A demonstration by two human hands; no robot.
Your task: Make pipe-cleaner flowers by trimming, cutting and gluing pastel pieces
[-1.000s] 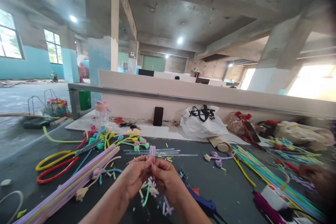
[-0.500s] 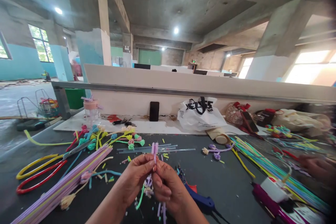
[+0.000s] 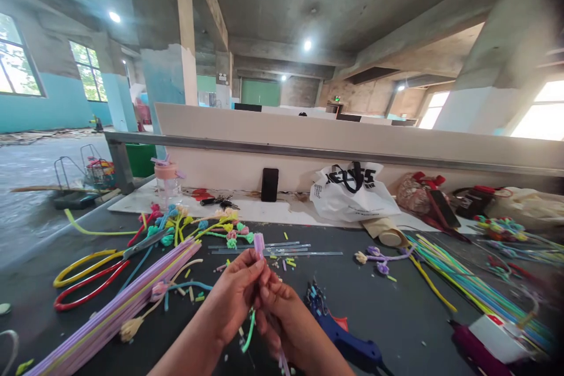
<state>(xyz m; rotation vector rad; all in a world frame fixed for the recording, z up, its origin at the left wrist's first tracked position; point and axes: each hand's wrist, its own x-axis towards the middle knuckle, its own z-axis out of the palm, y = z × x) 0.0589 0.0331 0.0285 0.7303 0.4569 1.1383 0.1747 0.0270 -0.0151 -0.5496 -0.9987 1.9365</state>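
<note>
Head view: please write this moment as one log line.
left hand: pinches purple pipe cleaner | right hand: grips its lower part | blue glue gun: beside

Lilac pipe cleaner (image 3: 259, 242) (green stem (image 3: 249, 329))

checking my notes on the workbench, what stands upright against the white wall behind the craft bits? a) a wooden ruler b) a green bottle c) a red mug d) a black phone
d: a black phone leans upright against the white partition, on the pale shelf between the keys and the white plastic bag.
</note>
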